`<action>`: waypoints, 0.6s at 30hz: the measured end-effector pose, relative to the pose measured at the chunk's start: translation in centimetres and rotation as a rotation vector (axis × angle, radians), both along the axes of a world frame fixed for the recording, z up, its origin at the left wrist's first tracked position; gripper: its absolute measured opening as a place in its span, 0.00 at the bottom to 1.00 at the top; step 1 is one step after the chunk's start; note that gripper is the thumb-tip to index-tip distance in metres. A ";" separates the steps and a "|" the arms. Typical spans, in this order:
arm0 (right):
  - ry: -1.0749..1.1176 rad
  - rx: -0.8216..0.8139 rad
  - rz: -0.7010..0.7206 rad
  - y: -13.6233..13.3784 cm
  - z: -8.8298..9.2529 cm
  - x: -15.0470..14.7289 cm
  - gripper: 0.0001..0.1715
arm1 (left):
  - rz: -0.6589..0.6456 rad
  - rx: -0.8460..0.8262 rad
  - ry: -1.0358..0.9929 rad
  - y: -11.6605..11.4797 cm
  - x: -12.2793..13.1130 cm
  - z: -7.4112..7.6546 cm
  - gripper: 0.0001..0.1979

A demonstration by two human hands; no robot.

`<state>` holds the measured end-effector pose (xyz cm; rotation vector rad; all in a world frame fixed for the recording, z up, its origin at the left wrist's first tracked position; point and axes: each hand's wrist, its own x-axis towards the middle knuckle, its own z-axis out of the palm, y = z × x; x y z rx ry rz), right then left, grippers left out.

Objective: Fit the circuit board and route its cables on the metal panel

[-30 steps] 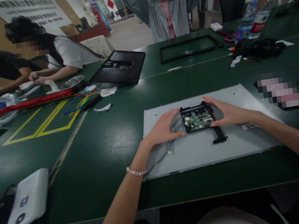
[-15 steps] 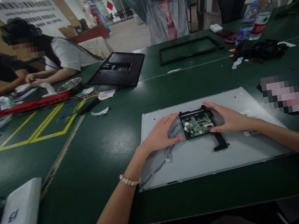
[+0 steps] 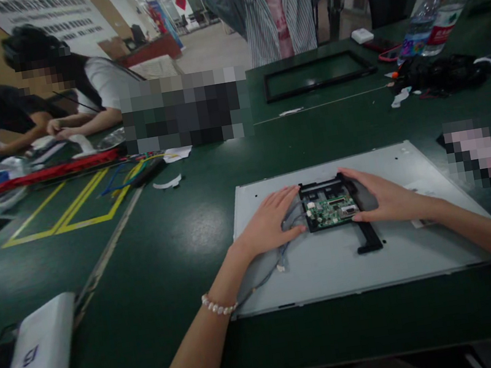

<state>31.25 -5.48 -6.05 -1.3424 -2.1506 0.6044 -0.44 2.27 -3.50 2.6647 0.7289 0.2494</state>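
A green circuit board (image 3: 331,210) sits in a black plastic bracket (image 3: 368,238) on the back of a grey-white flat display panel (image 3: 316,278). My left hand (image 3: 274,220) grips the bracket's left side, fingertips at its upper corner and thumb at the lower one. On the opposite side my right hand (image 3: 380,194) holds the bracket the same way, with its thumb by the board's lower right corner. Thin grey-blue cables (image 3: 265,279) run from the board under my left hand and over the panel. The bracket appears to rest on the panel.
Beyond the panel lies a black rectangular frame (image 3: 321,86). Two bottles (image 3: 444,28) and a black bundle (image 3: 442,75) stand back right. A white device (image 3: 35,357) lies front left, near yellow tape lines (image 3: 88,223). Several people are around the green table (image 3: 165,321).
The view has shifted slightly, so the panel and hands appear a little further right. Both hands keep the same hold on the bracket, with no clear movement on the panel.
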 end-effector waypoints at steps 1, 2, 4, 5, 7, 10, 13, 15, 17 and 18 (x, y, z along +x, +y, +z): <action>-0.002 -0.001 0.004 0.0 0.0 0.0 0.58 | 0.000 0.000 0.003 0.0 0.0 0.0 0.42; -0.005 -0.002 0.006 0.0 0.0 0.0 0.58 | 0.001 0.001 0.008 0.0 0.0 0.0 0.42; -0.012 -0.003 0.003 0.0 0.1 0.0 0.57 | 0.000 0.005 0.015 0.0 0.1 0.0 0.42; -0.016 -0.004 -0.001 -0.1 0.1 -0.1 0.57 | -0.001 0.007 0.018 0.0 0.1 0.0 0.42; -0.022 -0.003 -0.006 -0.2 0.3 -0.1 0.57 | 0.000 0.012 0.022 -0.1 0.1 0.0 0.42; -0.027 0.007 0.005 -0.3 0.4 -0.1 0.59 | 0.007 0.020 0.033 -0.1 0.2 0.1 0.42; -0.027 0.015 0.023 -0.3 0.3 0.0 0.59 | 0.016 0.021 0.040 -0.2 0.2 0.1 0.42; -0.022 0.009 0.023 -0.3 0.2 0.0 0.60 | 0.020 0.016 0.028 -0.2 0.2 0.0 0.43; -0.014 0.005 0.017 -0.3 0.2 0.1 0.60 | 0.017 0.011 0.007 -0.2 0.1 0.0 0.45; -0.011 0.005 0.018 -0.2 0.2 0.1 0.60 | 0.014 0.008 -0.002 -0.2 0.1 -0.1 0.45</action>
